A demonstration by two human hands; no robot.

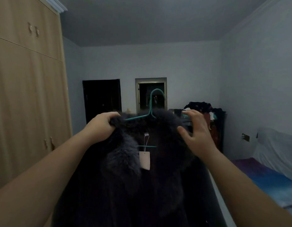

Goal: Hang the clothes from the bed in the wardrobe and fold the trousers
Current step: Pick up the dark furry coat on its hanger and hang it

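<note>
A dark coat [135,181] with a grey fur collar hangs in front of me on a green wire hanger [152,104]. A pale paper tag [144,160] dangles inside the neck. My left hand [103,124] is shut on the coat's left shoulder at the fur. My right hand [196,130] hovers at the right shoulder with fingers spread, touching the fur lightly or just off it. The wardrobe [29,95] stands at the left with its wooden doors closed. The bed [269,181] lies at the lower right.
A dark stand piled with clothes [205,110] is behind the coat on the right. A dark door [101,99] and an open doorway [151,94] are in the far wall. A white pillow [277,149] leans against the right wall.
</note>
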